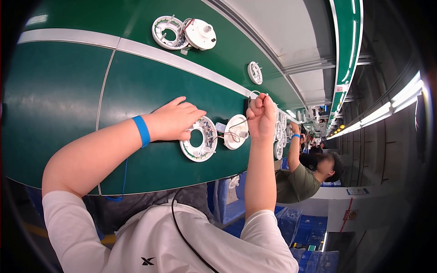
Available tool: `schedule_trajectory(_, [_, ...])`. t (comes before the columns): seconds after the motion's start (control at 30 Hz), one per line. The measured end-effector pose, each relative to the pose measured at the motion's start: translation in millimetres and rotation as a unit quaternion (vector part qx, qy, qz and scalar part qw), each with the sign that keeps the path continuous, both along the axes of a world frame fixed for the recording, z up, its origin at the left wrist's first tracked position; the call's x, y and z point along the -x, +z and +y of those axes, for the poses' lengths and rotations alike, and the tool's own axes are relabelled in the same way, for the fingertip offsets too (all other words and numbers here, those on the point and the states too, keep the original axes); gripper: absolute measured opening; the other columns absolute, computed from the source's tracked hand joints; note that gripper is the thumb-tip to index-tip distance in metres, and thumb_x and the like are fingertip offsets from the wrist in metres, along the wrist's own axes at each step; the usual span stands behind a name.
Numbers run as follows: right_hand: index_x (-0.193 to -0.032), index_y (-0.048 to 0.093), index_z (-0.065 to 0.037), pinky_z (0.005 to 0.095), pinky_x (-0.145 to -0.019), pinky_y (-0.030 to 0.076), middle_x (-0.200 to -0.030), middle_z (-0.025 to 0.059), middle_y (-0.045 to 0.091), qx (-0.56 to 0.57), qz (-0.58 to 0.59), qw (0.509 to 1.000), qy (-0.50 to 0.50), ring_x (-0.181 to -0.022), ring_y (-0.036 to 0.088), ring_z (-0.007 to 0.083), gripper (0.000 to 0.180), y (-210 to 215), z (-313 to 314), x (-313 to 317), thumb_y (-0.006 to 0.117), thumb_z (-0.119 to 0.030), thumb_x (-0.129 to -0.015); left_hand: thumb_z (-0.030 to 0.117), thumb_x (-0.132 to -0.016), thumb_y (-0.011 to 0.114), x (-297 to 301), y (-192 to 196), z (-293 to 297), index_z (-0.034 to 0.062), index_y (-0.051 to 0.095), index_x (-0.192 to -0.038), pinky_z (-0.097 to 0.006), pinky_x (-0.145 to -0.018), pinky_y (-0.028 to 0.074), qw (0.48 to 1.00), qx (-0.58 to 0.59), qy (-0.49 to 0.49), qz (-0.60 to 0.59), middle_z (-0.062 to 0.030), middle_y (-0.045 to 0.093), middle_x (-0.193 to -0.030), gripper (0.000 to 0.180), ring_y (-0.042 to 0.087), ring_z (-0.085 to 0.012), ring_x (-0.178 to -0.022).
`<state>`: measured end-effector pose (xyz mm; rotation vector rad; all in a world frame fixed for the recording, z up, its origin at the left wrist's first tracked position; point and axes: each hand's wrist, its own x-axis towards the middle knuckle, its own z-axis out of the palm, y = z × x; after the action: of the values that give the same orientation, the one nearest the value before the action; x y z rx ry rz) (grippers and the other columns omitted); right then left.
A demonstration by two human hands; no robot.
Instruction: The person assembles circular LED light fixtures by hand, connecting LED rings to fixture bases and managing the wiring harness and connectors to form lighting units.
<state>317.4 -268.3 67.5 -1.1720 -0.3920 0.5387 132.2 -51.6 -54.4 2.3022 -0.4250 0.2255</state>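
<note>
On the green bench, my left hand (175, 120) rests at the upper left edge of a white ring-shaped housing (208, 153), thumb and fingers on its rim. Small parts and a circuit strip line the inside of this ring. Wires join it to a white round disc (233, 141) with a short knob, lying just to its right. My right hand (262, 117) is raised beyond the disc, its fingers pinched together. A thin wire (246, 120) runs from the disc up to that hand; its end is hidden by the fingers.
Across the metal strip, another ring (159, 35) and disc (198, 40) lie joined by wires. A lone white ring (255, 73) lies farther right. Several white rings (279, 149) sit beyond my right hand, near a co-worker (300, 182). A blue cord (124, 177) hangs over the bench edge.
</note>
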Motion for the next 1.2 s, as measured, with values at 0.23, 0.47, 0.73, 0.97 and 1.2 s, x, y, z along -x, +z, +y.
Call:
schedule_trajectory(0.23, [-0.088, 0.071, -0.001, 0.0217, -0.048, 0.027, -0.066, -0.0016, 0.054, 0.268, -0.002, 0.955, 0.129, -0.054, 0.038, 0.0047, 0.007, 25.3, 0.9, 27.1, 0.067, -0.004, -0.094, 0.023, -0.083, 0.073, -4.2, -2.1, -1.7, 0.0036, 0.048, -0.147, -0.052, -0.124, 0.027, 1.0, -0.014, 0.002, -0.021, -0.0136, 0.06, -0.137, 0.071, 0.051, -0.0276, -0.137])
schedule_trajectory(0.47, [-0.081, 0.069, 0.006, 0.0291, -0.051, 0.038, -0.059, 0.0027, 0.055, 0.584, -0.354, 0.676, 0.277, -0.057, 0.048, 0.0061, 0.019, 4.8, 24.6, 62.1, 0.068, -0.01, -0.092, 0.023, -0.083, 0.072, -3.1, -7.7, -3.6, 0.0038, 0.05, -0.144, -0.053, -0.123, 0.028, 0.999, -0.02, 0.012, -0.028, -0.012, 0.064, -0.131, 0.068, 0.054, -0.0273, -0.133])
schedule_trajectory(0.73, [-0.077, 0.067, 0.004, 0.0467, -0.063, 0.053, -0.072, 0.0247, 0.067, 0.636, -0.444, 0.57, 0.269, -0.067, 0.068, 0.0398, 0.021, -10.5, 40.9, 71.6, 0.066, -0.014, -0.088, 0.021, -0.081, 0.072, -3.4, -15.8, -7.6, 0.0034, 0.053, -0.14, -0.053, -0.121, 0.031, 0.998, -0.01, 0.03, -0.062, -0.0119, 0.067, -0.124, 0.064, 0.059, -0.0284, -0.126])
schedule_trajectory(0.97, [-0.076, 0.067, 0.004, 0.0448, -0.06, 0.051, -0.069, 0.0224, 0.067, 0.649, -0.422, 0.577, 0.259, -0.062, 0.067, 0.0366, 0.02, -15.3, 38.3, 69.2, 0.068, -0.013, -0.088, 0.017, -0.081, 0.072, -4.5, -7.5, -6.7, 0.0038, 0.051, -0.143, -0.053, -0.123, 0.029, 1.0, -0.023, 0.011, -0.017, -0.0122, 0.064, -0.128, 0.067, 0.055, -0.0276, -0.131])
schedule_trajectory(1.2, [-0.075, 0.067, 0.003, 0.0424, -0.056, 0.048, -0.065, 0.0207, 0.065, 0.645, -0.412, 0.591, 0.255, -0.057, 0.065, 0.0319, 0.019, -17.1, 36.0, 69.2, 0.069, -0.012, -0.087, 0.018, -0.08, 0.072, -5.9, -10.4, -8.4, 0.0041, 0.052, -0.143, -0.052, -0.122, 0.031, 0.999, -0.026, 0.02, -0.024, -0.0118, 0.065, -0.125, 0.068, 0.058, -0.0273, -0.128])
